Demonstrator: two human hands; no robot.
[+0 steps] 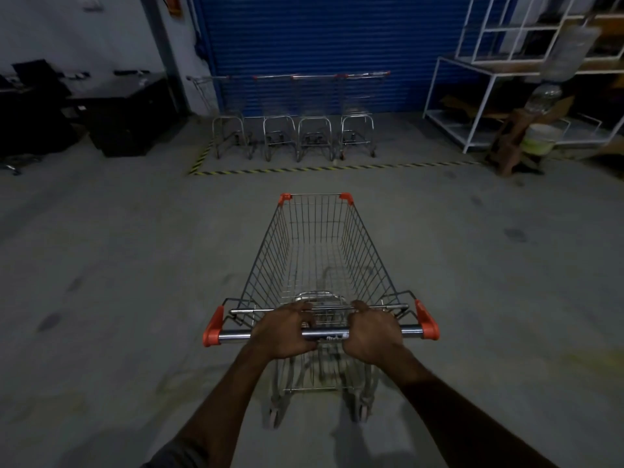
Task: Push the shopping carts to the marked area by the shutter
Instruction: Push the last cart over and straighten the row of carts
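Both bare forearms reach up from the bottom edge, and the left hand (285, 329) and right hand (369, 332) each clench around the chrome handle bar (329, 333), fingers curled over it, close together near its middle. A small dark label sits on the bar between them; its writing is too blurred to read. Orange plastic caps close the bar's ends.

This handle belongs to the silver wire shopping cart with orange corner guards (315, 217), standing in the centre of the frame on grey concrete floor (118, 265), its nose pointing toward the top. It is short of the yellow-and-black striped floor tape (304, 169).

Beyond the tape, four more wire carts (297, 130) stand side by side against the blue ribbed roller shutter (320, 45).

At upper right a white metal shelving frame (445, 96) stands beside a pale bucket (540, 138), whose contents cannot be made out. Black cabinets (128, 119) fill the upper left.
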